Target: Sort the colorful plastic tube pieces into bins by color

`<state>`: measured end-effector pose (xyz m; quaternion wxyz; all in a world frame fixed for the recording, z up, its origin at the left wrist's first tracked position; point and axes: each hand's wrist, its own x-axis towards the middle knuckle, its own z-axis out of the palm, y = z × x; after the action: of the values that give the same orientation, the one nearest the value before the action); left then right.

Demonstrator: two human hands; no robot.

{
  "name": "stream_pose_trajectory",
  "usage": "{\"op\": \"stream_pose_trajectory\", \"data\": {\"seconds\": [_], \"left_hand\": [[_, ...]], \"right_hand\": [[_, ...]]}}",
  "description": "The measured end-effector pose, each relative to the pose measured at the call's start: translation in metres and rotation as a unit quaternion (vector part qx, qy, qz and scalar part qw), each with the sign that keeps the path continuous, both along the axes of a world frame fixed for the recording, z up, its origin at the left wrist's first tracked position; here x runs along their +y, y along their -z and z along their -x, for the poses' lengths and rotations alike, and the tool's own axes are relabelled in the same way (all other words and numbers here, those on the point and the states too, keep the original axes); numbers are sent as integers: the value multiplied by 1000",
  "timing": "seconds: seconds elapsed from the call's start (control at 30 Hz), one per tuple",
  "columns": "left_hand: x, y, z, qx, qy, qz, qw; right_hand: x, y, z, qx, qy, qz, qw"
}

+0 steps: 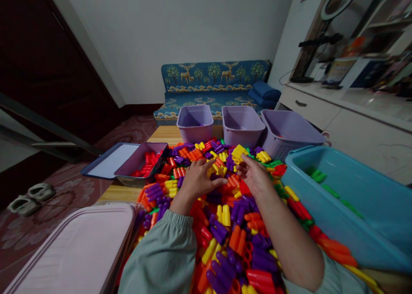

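A heap of bullet-shaped plastic building blocks (236, 238) in red, orange, yellow, purple and green covers the table. Between the thumb and fingers of my right hand (255, 176) is a yellow block (238, 153), raised over the far part of the heap. My left hand (199, 180) hovers palm down above the middle, its thumb apart from the fingers and nothing visible in its grip. Close to its fingertips lie more yellow blocks (220, 169). The tips of the left fingers are partly hidden by the hand itself.
Three purple bins, left (195, 133), middle (243, 133) and right (277, 146), line the far edge. A turquoise bin (347, 225) with green blocks stands right. At left, a tin (128, 180) holds red blocks; a pale lid (80, 242) is nearer. Behind is a sofa (209, 97).
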<state>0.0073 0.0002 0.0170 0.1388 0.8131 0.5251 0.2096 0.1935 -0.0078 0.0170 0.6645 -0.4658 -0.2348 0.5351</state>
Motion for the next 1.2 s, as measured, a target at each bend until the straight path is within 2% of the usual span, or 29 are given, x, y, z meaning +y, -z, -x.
{"op": "stream_pose_trajectory", "data": {"seconds": [0.13, 0.2, 0.4, 0.53, 0.67, 0.8, 0.93, 1.1, 1.2], "left_hand": [[-7, 5, -2, 67, 73, 45, 994], [-7, 7, -2, 86, 80, 42, 992], [1, 6, 0, 86, 39, -16, 995], [4, 5, -1, 75, 16, -7, 997], [6, 7, 1, 57, -10, -6, 998], [8, 8, 2, 49, -39, -6, 998], [8, 3, 1, 54, -39, -14, 998], [8, 0, 0, 33, -38, -10, 999], [8, 0, 0, 27, -47, 5, 999]], "right_hand": [[1, -1, -2, 11, -23, 3, 1000], [2, -4, -3, 24, -22, 7, 999], [16, -29, -11, 40, -5, -8, 999], [40, -55, -15, 7, 18, -39, 999], [72, -70, -19, -37, 60, -19, 997], [98, -71, -26, -63, 105, -10, 992], [109, -72, -28, -76, 137, -16, 988], [104, -75, -26, -50, 151, -48, 986], [90, -68, -25, -80, 149, -78, 983]]}}
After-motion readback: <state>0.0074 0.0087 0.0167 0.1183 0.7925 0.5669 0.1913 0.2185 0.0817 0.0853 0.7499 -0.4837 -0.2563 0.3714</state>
